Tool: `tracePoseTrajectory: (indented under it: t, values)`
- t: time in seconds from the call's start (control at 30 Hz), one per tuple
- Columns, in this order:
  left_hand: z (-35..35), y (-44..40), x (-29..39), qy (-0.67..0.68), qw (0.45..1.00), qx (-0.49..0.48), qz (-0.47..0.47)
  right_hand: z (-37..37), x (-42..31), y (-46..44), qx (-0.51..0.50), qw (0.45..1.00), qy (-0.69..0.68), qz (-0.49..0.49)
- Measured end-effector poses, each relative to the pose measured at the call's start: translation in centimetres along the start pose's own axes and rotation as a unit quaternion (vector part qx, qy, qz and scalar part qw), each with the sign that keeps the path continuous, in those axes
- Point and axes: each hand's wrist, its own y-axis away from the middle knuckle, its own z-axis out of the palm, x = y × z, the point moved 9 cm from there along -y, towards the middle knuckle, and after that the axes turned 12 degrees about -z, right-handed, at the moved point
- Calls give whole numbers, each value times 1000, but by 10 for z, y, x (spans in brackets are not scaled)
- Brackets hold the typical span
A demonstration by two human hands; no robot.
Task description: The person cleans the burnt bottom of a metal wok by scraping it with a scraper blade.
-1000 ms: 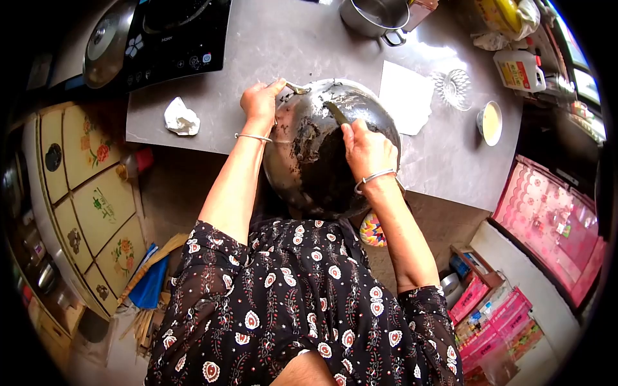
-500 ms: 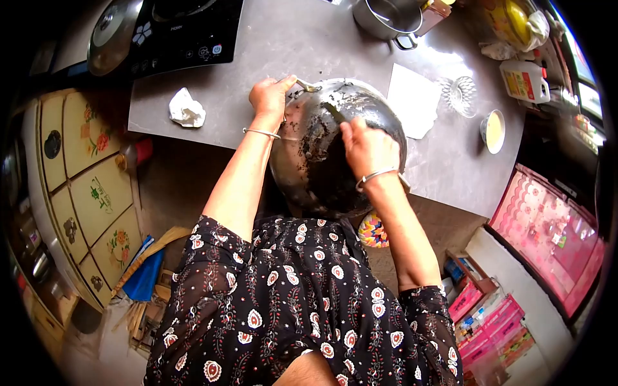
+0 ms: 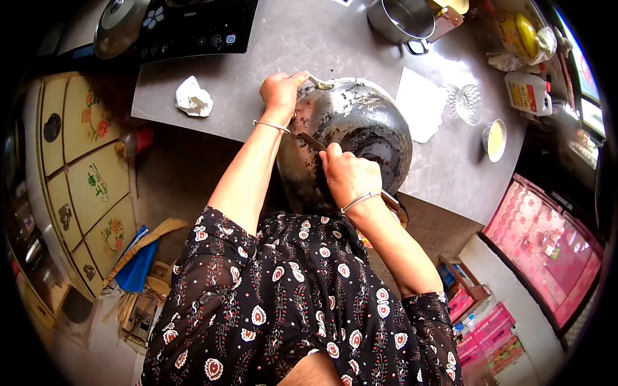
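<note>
Black crust is spread in patches over the curved surface of a wok (image 3: 370, 119), which is tilted at the near edge of a grey counter (image 3: 235, 90), partly overhanging it. One handle (image 3: 320, 83) at the wok's upper left is gripped by the left hand (image 3: 280, 93), its fingers curled around it. Over the wok's lower middle, a knife (image 3: 313, 141) is held by the right hand (image 3: 351, 175) in a wrapped grip, its blade pointed toward the wok's left side. Smoother metal is bared on that left side and in flecks near the upper rim, so some crust is judged to be off; a broad dark area at the middle and right is apparently left. Beyond the wok's right side a white sheet (image 3: 418, 106) is laid. The knife's grip is hidden within the right hand, and part of the wok's lower surface is covered by that hand and wrist. Whether the crust is actually touched by the blade cannot be told, and the wok's far side is out of sight.
</note>
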Motion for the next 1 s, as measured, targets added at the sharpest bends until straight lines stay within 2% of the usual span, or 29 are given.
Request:
tracePoseTrajectory:
  t: [0.13, 0.23, 0.33, 0.37, 0.47, 0.53, 0.67, 0.77, 0.8, 1.0]
  values:
    - [2, -5, -7, -5, 1000, -18, -25, -24, 26, -11, 63, 996, 50, 31]
    - [2, -8, -6, -32, 999, -2, 2, -12, 13, 0, 78, 995, 52, -15]
    - [1, -9, -8, -26, 1000, -8, 4, -1, -4, 8, 47, 996, 41, -61]
    - [0, -9, -7, -38, 999, -8, 0, -5, -5, 9, 75, 994, 41, -73]
    - [1, -7, -2, -57, 998, -6, -5, -22, 27, 0, 120, 991, 62, -11]
    - [0, -4, -2, -56, 998, 0, -4, -19, 32, -1, 139, 987, 69, -29]
    - [0, -8, -3, -34, 999, -10, -5, 4, 0, 17, 94, 990, 39, -98]
    - [0, -11, -9, -25, 1000, -7, -4, -10, 16, 13, 167, 981, 68, -67]
    - [0, -14, -12, -6, 1000, -12, -6, -15, 29, 5, 156, 985, 64, -33]
    - [-4, -10, -6, -36, 999, -8, 5, -9, 33, 12, 146, 987, 31, -57]
